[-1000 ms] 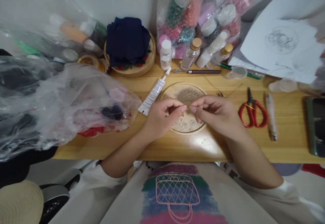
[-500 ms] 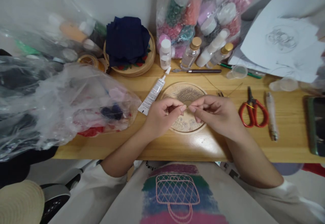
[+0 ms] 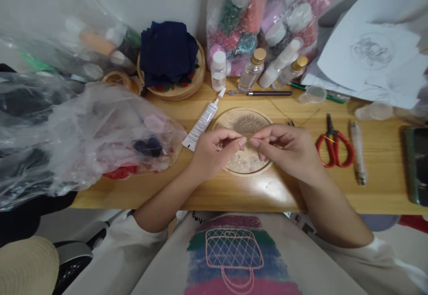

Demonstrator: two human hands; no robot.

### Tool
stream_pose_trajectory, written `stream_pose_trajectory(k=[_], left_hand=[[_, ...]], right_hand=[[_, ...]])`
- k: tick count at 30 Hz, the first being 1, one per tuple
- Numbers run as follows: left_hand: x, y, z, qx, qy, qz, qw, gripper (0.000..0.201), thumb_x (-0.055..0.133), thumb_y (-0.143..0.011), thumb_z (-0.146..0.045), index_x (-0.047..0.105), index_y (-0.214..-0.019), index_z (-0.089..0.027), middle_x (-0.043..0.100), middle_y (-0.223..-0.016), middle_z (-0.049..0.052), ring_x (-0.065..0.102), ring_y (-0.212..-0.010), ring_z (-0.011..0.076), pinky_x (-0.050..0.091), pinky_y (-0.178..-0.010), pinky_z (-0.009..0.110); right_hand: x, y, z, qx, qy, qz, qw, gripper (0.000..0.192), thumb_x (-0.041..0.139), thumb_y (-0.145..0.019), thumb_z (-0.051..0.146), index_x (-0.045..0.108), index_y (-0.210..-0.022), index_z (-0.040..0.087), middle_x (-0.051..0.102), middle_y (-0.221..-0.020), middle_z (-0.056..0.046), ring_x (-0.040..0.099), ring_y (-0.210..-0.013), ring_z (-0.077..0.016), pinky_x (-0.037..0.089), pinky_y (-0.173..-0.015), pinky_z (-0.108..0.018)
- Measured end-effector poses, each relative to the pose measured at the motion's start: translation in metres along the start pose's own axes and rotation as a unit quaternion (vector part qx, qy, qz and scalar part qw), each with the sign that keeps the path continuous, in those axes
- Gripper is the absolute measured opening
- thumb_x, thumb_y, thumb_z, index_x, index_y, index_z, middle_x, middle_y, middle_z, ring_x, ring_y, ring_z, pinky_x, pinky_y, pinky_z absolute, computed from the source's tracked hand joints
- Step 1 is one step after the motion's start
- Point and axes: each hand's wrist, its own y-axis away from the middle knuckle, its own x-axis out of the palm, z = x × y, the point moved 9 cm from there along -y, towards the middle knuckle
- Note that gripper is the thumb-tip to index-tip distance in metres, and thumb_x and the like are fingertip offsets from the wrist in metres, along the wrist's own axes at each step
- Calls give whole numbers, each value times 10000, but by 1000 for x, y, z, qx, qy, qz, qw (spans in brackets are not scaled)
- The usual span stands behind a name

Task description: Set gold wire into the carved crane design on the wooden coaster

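Both hands meet over a round wooden disc [image 3: 247, 165] with fine dark line patterns on it. My left hand [image 3: 219, 152] pinches with thumb and forefinger, close to the tips of my right hand [image 3: 282, 147], which is pinched too. Whatever lies between the fingertips is too small to make out. Left of the disc lies a white glue tube [image 3: 200, 125], its nozzle pointing away from me. To the right of my right hand are red-handled pliers [image 3: 334, 145]. Thin golden wire [image 3: 309, 117] and dark tweezer-like tips [image 3: 290, 122] show just behind that hand.
A craft knife [image 3: 269, 93] lies behind the disc, before several small bottles [image 3: 252, 69]. Dark blue cloth [image 3: 169, 54] sits on round wooden pieces. A clear plastic bag [image 3: 110, 130] covers the left side. A white pen-like tool [image 3: 358, 152], a phone [image 3: 417, 165] and drawings [image 3: 371, 54] are at right.
The hands keep almost the same place and pinch, with only a tiny shift at the fingertips. Nothing on the table has moved.
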Motion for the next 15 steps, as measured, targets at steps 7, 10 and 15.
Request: stream_pose_trajectory(k=[7,10,15], left_hand=[[0,-1,-1,13,26,-9,1000,111,681,-761,-237,676,-670,-174,669,-619,-23,556,-550,73,445,-538,194],[-1,-1,0,12,32,-15,999,110,686,-758,-238,681,-672,-169,676,-628,-19,567,-561,74,454,-549,192],[-1,-1,0,24,32,-13,999,96,682,-771,-215,674,-686,-171,669,-628,-28,568,-559,72,462,-551,191]], right_hand=[[1,1,5,-38,42,1,998,154,763,-774,328,702,-746,189,608,-532,37,533,-440,-65,382,-392,-184],[1,2,6,-44,58,-2,997,112,758,-771,280,701,-753,186,614,-537,42,536,-440,-61,373,-388,-176],[1,3,9,-66,67,-3,996,52,722,-795,219,704,-762,184,626,-544,42,541,-438,-56,366,-383,-168]])
